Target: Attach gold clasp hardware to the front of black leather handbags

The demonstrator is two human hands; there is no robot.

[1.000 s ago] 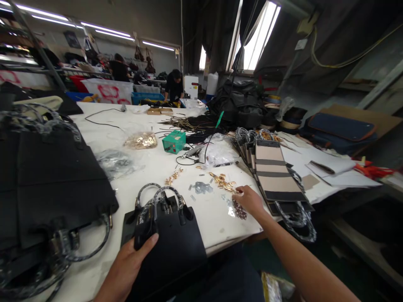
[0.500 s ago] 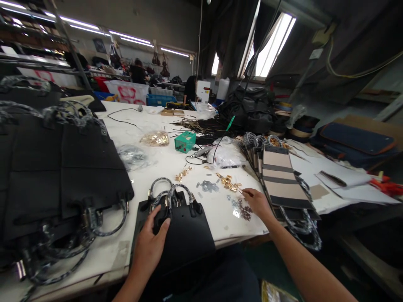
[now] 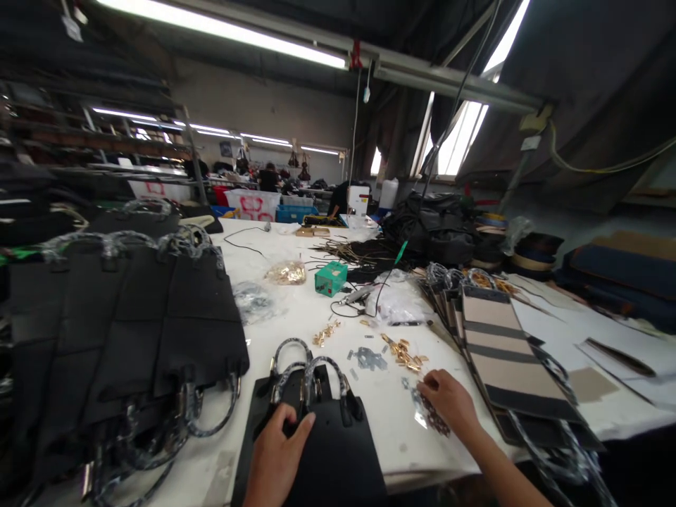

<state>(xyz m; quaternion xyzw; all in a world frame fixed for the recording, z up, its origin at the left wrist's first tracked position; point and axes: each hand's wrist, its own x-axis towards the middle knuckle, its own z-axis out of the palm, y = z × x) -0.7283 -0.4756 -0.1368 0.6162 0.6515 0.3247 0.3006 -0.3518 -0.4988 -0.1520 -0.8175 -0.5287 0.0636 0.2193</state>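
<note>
A black handbag (image 3: 322, 451) with wrapped double handles lies flat on the white table (image 3: 296, 317) right in front of me. My left hand (image 3: 277, 454) rests on its top edge near the handles, fingers pressing on it. My right hand (image 3: 448, 400) sits to the right, fingertips pinched together over a small pile of dark metal parts (image 3: 430, 415), just below a scatter of gold hardware pieces (image 3: 404, 354). Whether anything sits between the pinched fingers is too small to see.
A stack of black bags (image 3: 127, 331) fills the left side. Beige-and-black striped bags (image 3: 501, 345) lie at right. A green box (image 3: 331, 277), cables, plastic bags of fittings (image 3: 288, 272) and grey parts (image 3: 367, 358) occupy mid-table. People work far back.
The camera has tilted upward, so table and hands sit lower in view. My right hand drew back from the gold pieces toward the dark parts. My left hand stays on the handbag.
</note>
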